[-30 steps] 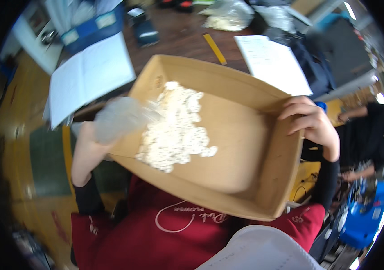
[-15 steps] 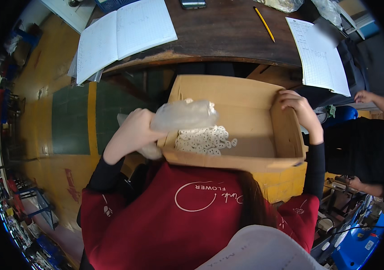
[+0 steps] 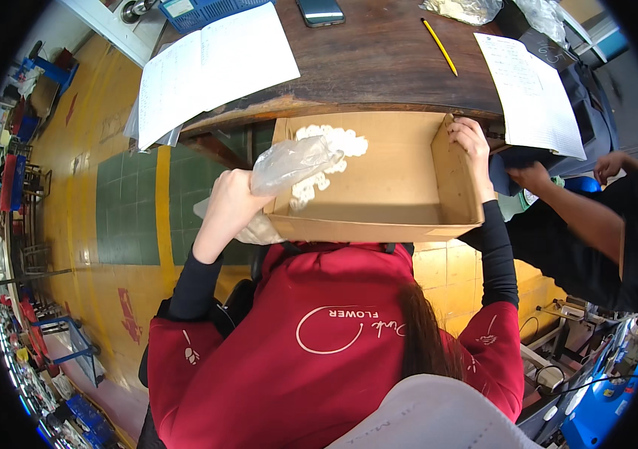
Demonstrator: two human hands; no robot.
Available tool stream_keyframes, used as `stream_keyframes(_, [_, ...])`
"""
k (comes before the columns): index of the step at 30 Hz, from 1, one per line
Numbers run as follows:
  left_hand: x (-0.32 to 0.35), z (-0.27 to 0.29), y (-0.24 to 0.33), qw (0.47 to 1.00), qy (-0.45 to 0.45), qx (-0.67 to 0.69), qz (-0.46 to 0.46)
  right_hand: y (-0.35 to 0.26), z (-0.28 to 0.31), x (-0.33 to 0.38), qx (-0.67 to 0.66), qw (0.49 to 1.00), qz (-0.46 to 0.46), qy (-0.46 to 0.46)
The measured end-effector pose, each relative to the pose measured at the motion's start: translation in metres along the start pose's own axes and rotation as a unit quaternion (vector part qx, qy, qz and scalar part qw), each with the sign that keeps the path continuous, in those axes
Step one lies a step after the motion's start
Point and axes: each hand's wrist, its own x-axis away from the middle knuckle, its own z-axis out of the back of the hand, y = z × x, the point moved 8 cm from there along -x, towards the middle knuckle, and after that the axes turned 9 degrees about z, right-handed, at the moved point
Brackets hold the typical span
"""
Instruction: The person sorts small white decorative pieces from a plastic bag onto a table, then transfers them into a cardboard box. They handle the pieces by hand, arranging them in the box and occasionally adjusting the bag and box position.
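The left hand [image 3: 233, 198] is raised at the left side of an open cardboard box [image 3: 397, 168], its back turned up and its fingers curled closed around a clear plastic bag [image 3: 293, 165]. Its fingertips are tucked out of sight, so how tightly they press is hard to judge. One end of the bag reaches right, over the box's left wall, and more of it hangs on the near side of the fist. The left forearm, in a black sleeve [image 3: 198, 288], slants from the near left toward the far right, with the elbow held out from the body.

The right hand [image 3: 470, 138] is at the box's far right corner, its fingers bent over the rim of the right wall and holding the cardboard. The right forearm runs almost straight away from the body, leaning slightly left toward the wrist.

The box is held between the person's red top [image 3: 281, 359] and the near edge of a dark wooden desk [image 3: 379, 67]. Small white pieces [image 3: 345, 141] lie in a heap in its left part, partly covered by the bag; the cardboard shows bare to the right. On the desk are an open notebook [image 3: 218, 75] at left, a yellow pencil [image 3: 440, 46] and a paper sheet [image 3: 532, 97] at right. A co-worker's hand [image 3: 532, 179] is to the right of the person's right wrist, apart from it.
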Motion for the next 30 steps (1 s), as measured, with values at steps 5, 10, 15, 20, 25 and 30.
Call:
stream_keyframes(5, [-0.018, -0.044, -0.024, 0.998, 0.031, -0.044, -0.028, 0.002, -0.013, 0.008, 0.154, 0.988, 0.006, -0.003])
stream_keyframes(10, [-0.005, -0.013, -0.048, 0.987, 0.027, 0.148, 0.061, -0.011, 0.008, -0.008, 0.124, 0.984, 0.026, -0.123])
stream_keyframes(15, [0.024, 0.068, 0.013, 0.958, 0.033, 0.285, -0.004, -0.046, 0.071, -0.047, -0.049, 0.995, -0.091, -0.012])
stream_keyframes(20, [0.018, 0.077, 0.094, 0.927, -0.095, 0.329, -0.155, -0.129, 0.078, -0.13, -0.34, 0.938, -0.054, -0.035])
stream_keyframes(25, [-0.022, 0.012, 0.138, 0.881, -0.188, 0.369, -0.227, -0.178, 0.043, -0.179, -0.477, 0.875, -0.022, -0.079])
stream_keyframes(30, [-0.052, -0.037, 0.149, 0.892, -0.163, 0.345, -0.241, -0.154, 0.048, -0.173, -0.492, 0.863, -0.083, 0.072])
